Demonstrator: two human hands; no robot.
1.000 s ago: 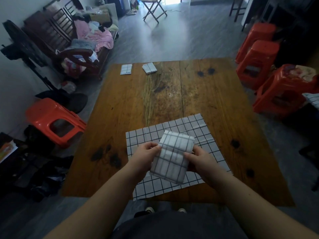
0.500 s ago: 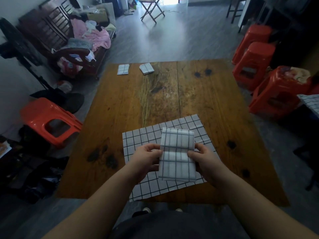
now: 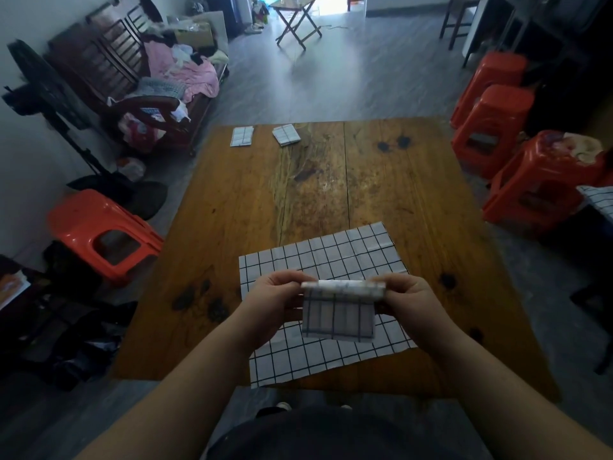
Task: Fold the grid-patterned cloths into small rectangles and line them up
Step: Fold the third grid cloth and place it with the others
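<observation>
I pinch half-folded white grid-patterned cloth (image 3: 338,313) with left hand (image 3: 275,302) and right hand (image 3: 409,302), above flat grid cloth (image 3: 318,257) on brown wooden table (image 3: 331,194). Step: final fold. Next: flatten, place beside two folded rectangles (image 3: 263,136) at far edge.

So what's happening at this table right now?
A person holds a partly folded grid-patterned cloth above a brown wooden table, pinching its top fold with the left hand and right hand. Beneath it an unfolded grid cloth lies flat on the table. Two small folded grid rectangles already sit side by side at the far edge.
</observation>
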